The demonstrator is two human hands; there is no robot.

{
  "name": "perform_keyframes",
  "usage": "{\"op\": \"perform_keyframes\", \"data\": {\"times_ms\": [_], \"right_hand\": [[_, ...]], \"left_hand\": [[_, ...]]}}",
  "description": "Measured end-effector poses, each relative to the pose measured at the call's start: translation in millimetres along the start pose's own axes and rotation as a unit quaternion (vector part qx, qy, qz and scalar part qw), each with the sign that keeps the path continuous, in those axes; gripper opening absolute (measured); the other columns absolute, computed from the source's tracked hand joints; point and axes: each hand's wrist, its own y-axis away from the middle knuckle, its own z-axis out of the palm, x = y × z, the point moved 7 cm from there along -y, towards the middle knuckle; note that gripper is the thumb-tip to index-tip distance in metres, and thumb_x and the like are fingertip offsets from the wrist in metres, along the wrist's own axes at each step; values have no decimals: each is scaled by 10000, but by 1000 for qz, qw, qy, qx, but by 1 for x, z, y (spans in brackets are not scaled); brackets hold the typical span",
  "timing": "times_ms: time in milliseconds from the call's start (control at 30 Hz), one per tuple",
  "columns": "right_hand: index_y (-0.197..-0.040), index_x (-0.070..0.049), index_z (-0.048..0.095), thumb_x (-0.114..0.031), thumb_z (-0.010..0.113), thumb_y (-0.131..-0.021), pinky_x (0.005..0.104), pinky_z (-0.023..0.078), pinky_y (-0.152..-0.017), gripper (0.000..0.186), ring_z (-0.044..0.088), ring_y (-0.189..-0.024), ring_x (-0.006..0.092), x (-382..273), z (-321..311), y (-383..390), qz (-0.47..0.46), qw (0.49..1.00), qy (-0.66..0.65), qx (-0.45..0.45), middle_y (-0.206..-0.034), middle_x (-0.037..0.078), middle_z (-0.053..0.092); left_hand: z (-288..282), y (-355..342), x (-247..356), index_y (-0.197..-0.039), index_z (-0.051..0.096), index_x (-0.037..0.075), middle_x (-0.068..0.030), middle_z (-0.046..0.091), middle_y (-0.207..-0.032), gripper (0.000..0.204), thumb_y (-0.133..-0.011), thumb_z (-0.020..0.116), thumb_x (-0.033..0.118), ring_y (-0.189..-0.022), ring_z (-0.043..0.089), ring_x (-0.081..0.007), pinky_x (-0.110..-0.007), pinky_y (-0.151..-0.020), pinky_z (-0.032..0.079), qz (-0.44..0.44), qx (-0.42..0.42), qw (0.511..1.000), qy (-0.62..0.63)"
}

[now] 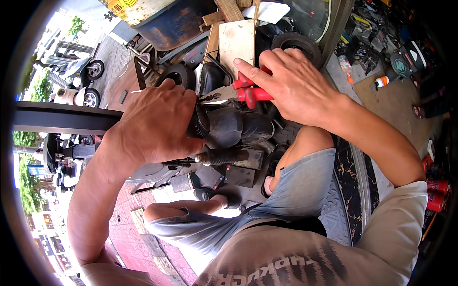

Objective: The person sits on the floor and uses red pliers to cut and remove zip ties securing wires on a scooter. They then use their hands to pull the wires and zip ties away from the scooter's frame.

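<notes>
R hand [300, 86] had its fingers wrapped round the red-handled pliers [250, 95], index stretched out loose over the top rather than curled in; L hand [160, 119] had fingers bent together over the near side of the work, but tips were hidden, so can't tell if they were clamped on anything or just resting. Pliers lay w/ nose pointing left, tip right beside the L knuckles, just above the black ribbed piece [200, 121] and the dark casing [226, 126]; couldn't tell what, if anything, the jaws had bitten. Main risk, IMO: a slip. If the bite was shallow or the metal greasy, a hard pull could've sent the nose into the L fingers, b/c they sat directly in line. Half-committed R grip prob made that worse: w/ index off the handle, the tool could've twisted under load. L thumb hung near the end of the coil-over shock [224, 156], so a sudden shift of the casing might've pinched it. Bare R knee [312, 138] was close too, poss in the way of a R elbow or tool jerking back. Also poor sightline: L hand blocked part of the work, so a mis-aimed squeeze seemed likely.
</notes>
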Motion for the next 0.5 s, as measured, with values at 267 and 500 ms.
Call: {"op": "perform_keyframes", "data": {"times_ms": [267,500], "right_hand": [[-1577,-67,677,-69,784,-956,519,505,-1045,630,695,-1229,326,-8,7,3,12,999,25,-28,-1238,131,667],[-1193,45,702,-86,832,-797,590,643,-913,436,806,-1040,475,9,10,-13,85,979,-111,-150,-1089,264,781]], "left_hand": [[-1,-1,3,-1068,648,4,-197,717,-1051,673,-806,952,545,-1139,681,-403,-520,-1024,550,-24,-12,1000,-5],[1,-6,4,-1064,661,8,-206,745,-1066,679,-795,1005,528,-1131,704,-416,-532,-1017,555,-32,-29,999,-21]]}}
